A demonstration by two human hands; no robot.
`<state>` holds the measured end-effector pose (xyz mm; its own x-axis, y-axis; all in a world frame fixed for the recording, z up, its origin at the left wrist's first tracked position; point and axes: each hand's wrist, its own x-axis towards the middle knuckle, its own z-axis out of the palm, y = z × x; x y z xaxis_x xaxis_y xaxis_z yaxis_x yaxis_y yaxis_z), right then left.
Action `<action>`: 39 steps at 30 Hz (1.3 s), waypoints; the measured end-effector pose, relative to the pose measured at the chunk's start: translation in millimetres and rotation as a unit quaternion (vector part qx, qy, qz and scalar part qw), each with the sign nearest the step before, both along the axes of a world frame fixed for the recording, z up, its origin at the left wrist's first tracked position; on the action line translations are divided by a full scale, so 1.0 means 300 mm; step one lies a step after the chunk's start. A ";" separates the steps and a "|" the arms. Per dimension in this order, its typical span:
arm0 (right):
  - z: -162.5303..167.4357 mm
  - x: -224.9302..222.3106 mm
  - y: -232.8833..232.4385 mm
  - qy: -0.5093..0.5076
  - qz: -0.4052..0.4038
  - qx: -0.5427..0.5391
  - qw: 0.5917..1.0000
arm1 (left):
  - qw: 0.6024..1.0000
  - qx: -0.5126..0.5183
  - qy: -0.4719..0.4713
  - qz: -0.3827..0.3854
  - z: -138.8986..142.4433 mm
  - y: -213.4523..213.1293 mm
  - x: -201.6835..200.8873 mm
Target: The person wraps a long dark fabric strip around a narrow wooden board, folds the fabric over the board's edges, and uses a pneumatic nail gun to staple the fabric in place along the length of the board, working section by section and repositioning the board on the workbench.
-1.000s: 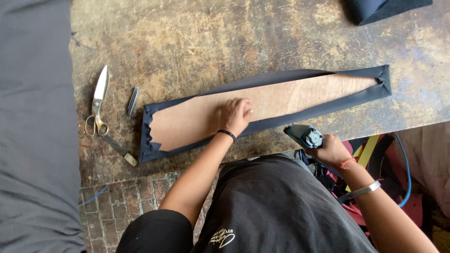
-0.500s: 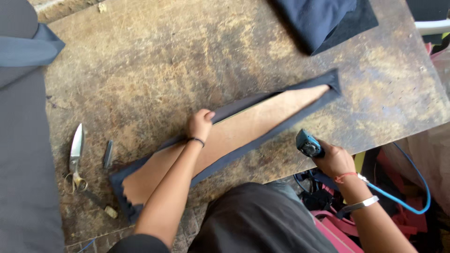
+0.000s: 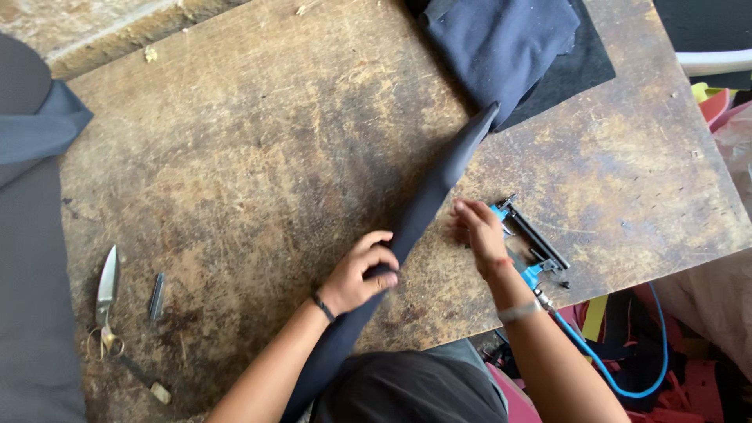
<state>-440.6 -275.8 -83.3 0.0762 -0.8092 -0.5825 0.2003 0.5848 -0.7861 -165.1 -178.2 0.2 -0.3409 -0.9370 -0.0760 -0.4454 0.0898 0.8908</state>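
A long narrow board wrapped in dark navy fabric [image 3: 439,184] runs diagonally across the worn wooden table [image 3: 258,141], with only its dark side showing. My left hand [image 3: 360,274] is clamped around it near its lower part. My right hand [image 3: 476,229] hovers just right of the board with fingers spread, its fingertips at the front end of a blue and black pneumatic stapler [image 3: 531,241]. The stapler lies on the table by the near edge. A blue air hose [image 3: 619,372] trails from it down past the table.
Scissors [image 3: 106,301] and a short dark staple strip [image 3: 157,296] lie at the table's left. Navy cloth [image 3: 501,39] on a black sheet [image 3: 583,66] sits at the far edge. Grey fabric [image 3: 31,313] hangs along the left. Coloured clutter [image 3: 666,337] lies below right.
The board lay flat with its bare wood up under my left palm; now it is turned dark side out and gripped. My right hand has set the stapler down on the table.
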 end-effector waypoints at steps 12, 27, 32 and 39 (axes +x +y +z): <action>-0.151 0.092 -0.330 0.201 -0.246 -0.143 0.937 | 0.966 0.092 0.232 -0.072 -0.469 -0.568 -0.312; -0.317 0.145 -0.312 0.108 -0.314 -0.149 0.932 | 0.991 0.005 0.110 -0.071 -0.322 -0.732 -0.408; -0.269 0.200 -0.269 0.012 -0.313 -0.106 0.944 | 0.991 0.127 0.020 -0.044 -0.289 -0.647 -0.357; 0.018 -0.072 0.114 0.504 0.100 -0.122 0.849 | 0.970 0.211 -0.099 -0.070 -0.231 -0.644 -0.339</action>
